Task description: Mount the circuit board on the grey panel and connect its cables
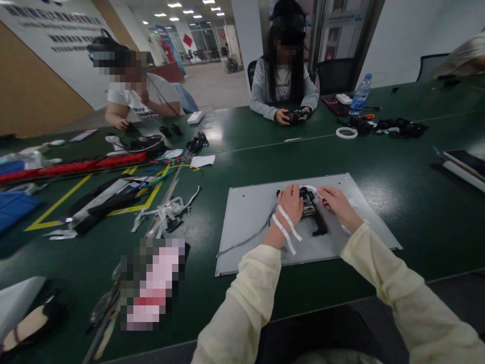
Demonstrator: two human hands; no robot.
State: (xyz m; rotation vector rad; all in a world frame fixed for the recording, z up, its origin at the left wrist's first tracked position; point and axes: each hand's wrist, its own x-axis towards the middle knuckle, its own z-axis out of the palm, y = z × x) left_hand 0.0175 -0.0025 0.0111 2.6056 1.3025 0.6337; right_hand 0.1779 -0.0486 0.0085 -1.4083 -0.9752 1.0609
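My left hand (290, 203) grips the left side of a black electronic part with an open frame (319, 223), its fingers curled over the top edge. Two white tape strips (285, 230) cling across the back of that wrist. In a pinch, my right hand (338, 203) has the end of a short white tape strip (311, 188) at the part's upper right. Under both hands lies a flat grey panel (242, 217). From the part's left side a grey cable (246, 240) runs down to the panel's left edge. My fingers hide some of the part.
Left of the panel lie a tangle of white strips (166, 212) and a phone-shaped, blurred-out object (157, 283). Beyond the panel are a white tape roll (346, 133) and a water bottle (360, 95). Two people sit across the green table (235, 162), one handling a dark object (294, 117).
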